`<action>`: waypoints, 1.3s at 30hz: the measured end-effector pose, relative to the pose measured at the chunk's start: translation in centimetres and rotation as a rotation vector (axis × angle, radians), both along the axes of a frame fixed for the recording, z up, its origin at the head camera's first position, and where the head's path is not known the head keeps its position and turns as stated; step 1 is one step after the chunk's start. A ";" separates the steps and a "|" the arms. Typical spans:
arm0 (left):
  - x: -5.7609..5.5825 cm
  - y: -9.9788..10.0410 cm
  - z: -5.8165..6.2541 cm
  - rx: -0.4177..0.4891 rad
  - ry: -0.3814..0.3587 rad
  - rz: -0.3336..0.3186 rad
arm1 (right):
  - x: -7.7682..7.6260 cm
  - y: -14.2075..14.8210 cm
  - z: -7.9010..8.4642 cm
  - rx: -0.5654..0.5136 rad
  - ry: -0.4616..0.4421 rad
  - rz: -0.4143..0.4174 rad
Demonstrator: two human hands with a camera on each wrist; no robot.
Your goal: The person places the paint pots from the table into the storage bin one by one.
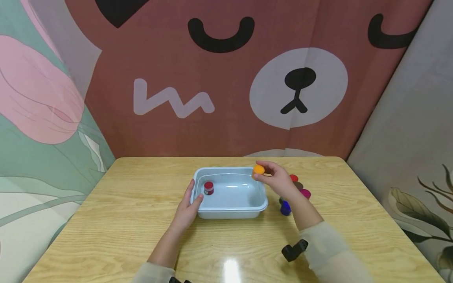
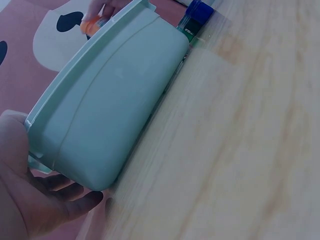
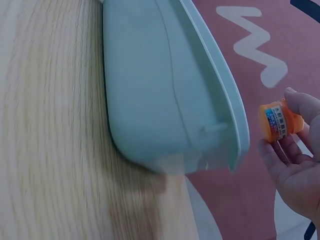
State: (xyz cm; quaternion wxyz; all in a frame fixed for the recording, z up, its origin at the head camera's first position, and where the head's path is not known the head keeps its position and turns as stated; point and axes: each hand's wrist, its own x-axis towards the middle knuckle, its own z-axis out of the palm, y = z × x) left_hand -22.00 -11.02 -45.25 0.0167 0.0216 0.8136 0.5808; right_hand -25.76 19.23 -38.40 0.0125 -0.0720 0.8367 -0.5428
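Observation:
A pale blue plastic tray (image 1: 226, 214) stands on the table, with one red paint jar (image 1: 209, 188) inside near its left end. My left hand (image 1: 186, 210) grips the tray's left end, thumb over the rim and fingers round the outer wall (image 2: 90, 125). Between thumb and fingers, my right hand (image 1: 277, 181) pinches an orange paint jar (image 1: 258, 169) by the tray's right rim. A printed label shows on that orange jar (image 3: 275, 121) in the right wrist view, where it is held up beside the rim.
Right of the tray, partly behind my right forearm, are several jars, among them a blue-lidded jar (image 1: 285, 208), a magenta one (image 1: 305, 193) and a red one (image 1: 293, 178). The wooden table (image 1: 134, 204) ends at a bear-printed cloth (image 1: 170, 133).

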 end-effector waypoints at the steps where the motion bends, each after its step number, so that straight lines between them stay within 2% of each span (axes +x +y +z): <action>1: 0.0 0.0 0.0 -0.001 0.002 0.001 | -0.1 -0.3 0.0 0.000 -0.002 0.002; 17: 0.0 0.0 -0.2 -0.009 0.010 0.016 | -2.3 -5.5 -0.9 -0.050 -0.048 0.013; 23: 0.0 0.0 -0.1 -0.005 0.014 0.013 | -3.1 -7.0 -1.2 -0.027 -0.045 0.003; 32: -0.1 0.0 0.0 -0.004 0.018 0.015 | -3.7 -8.8 -1.3 -0.009 -0.073 0.058; 39: 0.0 0.0 0.1 0.004 0.016 0.005 | -4.1 -10.2 -1.8 0.069 -0.056 0.078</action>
